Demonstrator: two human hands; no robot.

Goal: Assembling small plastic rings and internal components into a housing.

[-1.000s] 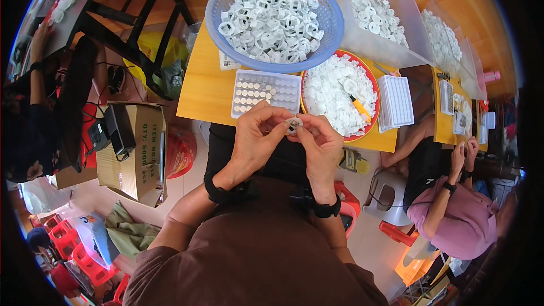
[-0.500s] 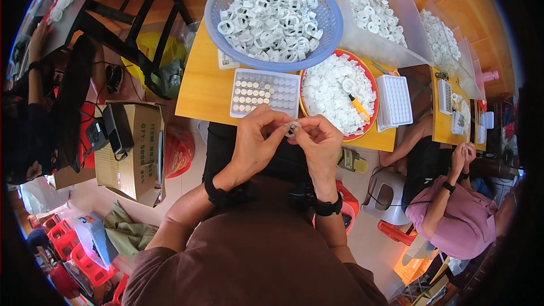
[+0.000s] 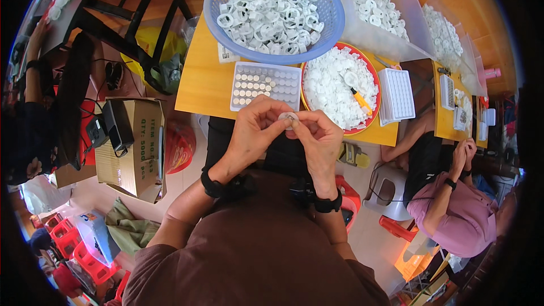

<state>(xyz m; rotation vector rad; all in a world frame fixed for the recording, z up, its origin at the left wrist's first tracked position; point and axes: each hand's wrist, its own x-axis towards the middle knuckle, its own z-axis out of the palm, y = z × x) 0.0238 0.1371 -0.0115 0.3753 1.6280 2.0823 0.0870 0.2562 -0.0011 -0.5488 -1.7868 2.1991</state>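
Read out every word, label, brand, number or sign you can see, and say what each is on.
Cardboard box: lines of green print, readable, but I don't copy wording.
Red bucket: pale print, too blurred to read.
White label by the blue basket: dark print, too small to read.
Blue-and-white box, lower left: print too blurred.
Held white disc: no readable text.

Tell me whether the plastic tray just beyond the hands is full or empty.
Partly full: the plastic tray holds pale round discs toward its left, but none along its right side.
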